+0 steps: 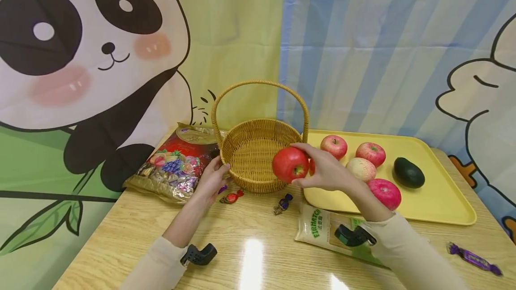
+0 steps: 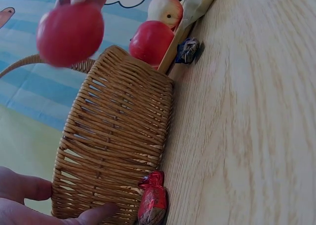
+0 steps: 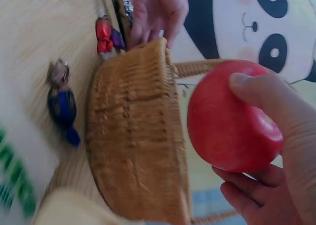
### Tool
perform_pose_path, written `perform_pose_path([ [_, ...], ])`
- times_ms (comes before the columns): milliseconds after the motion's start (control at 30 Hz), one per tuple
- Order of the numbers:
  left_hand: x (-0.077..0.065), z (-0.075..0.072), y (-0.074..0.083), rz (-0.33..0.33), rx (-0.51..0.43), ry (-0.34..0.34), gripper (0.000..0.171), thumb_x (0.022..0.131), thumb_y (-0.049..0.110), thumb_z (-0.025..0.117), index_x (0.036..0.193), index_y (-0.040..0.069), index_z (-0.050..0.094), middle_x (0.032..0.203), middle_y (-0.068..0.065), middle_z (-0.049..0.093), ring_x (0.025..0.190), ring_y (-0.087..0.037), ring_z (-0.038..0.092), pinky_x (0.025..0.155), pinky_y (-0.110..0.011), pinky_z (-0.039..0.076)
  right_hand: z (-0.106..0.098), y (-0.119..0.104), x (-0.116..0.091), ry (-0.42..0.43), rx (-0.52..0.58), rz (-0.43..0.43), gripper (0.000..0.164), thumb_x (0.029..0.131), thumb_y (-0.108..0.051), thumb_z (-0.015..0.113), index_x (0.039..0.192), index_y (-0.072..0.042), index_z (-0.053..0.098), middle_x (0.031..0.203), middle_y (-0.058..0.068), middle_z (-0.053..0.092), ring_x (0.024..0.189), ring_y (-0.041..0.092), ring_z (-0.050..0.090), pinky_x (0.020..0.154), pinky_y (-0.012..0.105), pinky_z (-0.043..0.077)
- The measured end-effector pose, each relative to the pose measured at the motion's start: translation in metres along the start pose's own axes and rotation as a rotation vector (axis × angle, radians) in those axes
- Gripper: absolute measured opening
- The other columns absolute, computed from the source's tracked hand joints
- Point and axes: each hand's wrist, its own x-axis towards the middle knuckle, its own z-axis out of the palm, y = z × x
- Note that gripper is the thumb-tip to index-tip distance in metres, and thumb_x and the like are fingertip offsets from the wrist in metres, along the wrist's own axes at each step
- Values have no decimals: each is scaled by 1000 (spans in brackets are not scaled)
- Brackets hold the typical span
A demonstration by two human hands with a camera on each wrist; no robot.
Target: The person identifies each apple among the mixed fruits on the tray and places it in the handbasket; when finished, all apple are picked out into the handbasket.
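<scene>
A woven wicker basket [image 1: 255,184] with a tall arched handle stands at the middle of the table, its inside bare in the head view. My left hand [image 1: 212,178] grips its left rim, thumb at the edge and fingers against the outer wall, as the left wrist view shows. A red apple [image 1: 289,164] is held in my right hand [image 1: 328,168], up at the basket's right rim. In the right wrist view the thumb lies across the apple [image 3: 232,121] with fingers beneath it.
A yellow tray [image 1: 443,200] bears several apples and a dark green oval fruit [image 1: 408,172]. A candy bag [image 1: 173,164] lies left of the basket. Wrapped candies [image 1: 283,204] lie in front of it. A FIRMATCH packet [image 1: 322,229] and a purple candy [image 1: 475,258] lie nearer.
</scene>
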Motion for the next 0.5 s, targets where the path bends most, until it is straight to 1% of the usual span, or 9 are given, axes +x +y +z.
perform_pose_path([
  [133, 0, 0, 0, -7, 2, 8, 58, 103, 9, 39, 155, 5, 14, 154, -20, 29, 138, -36, 39, 112, -49, 39, 22, -2, 33, -34, 81, 86, 82, 72, -36, 82, 142, -18, 44, 122, 10, 64, 105, 26, 64, 83, 44, 56],
  [267, 1, -1, -2, -11, -9, 19, 57, 103, 10, 40, 154, 5, 15, 153, -20, 30, 138, -37, 39, 112, -49, 39, 46, -7, 59, -82, 105, 155, 81, 73, -38, 79, 142, -15, 43, 122, 12, 64, 105, 26, 64, 83, 42, 57],
  [367, 0, 0, -2, -9, -24, 21, 57, 103, 9, 40, 154, 5, 15, 154, -21, 29, 138, -37, 38, 113, -49, 38, 60, -13, 72, -121, 96, 185, 81, 75, -39, 78, 142, -11, 43, 120, 12, 65, 102, 25, 65, 83, 40, 57],
  [500, -1, 2, -3, -13, -35, 24, 58, 103, 9, 40, 155, 6, 14, 154, -20, 28, 140, -35, 36, 114, -49, 36, 75, -20, 84, -158, 84, 225, 80, 73, -39, 78, 139, -7, 45, 112, 11, 67, 95, 22, 65, 79, 35, 55],
])
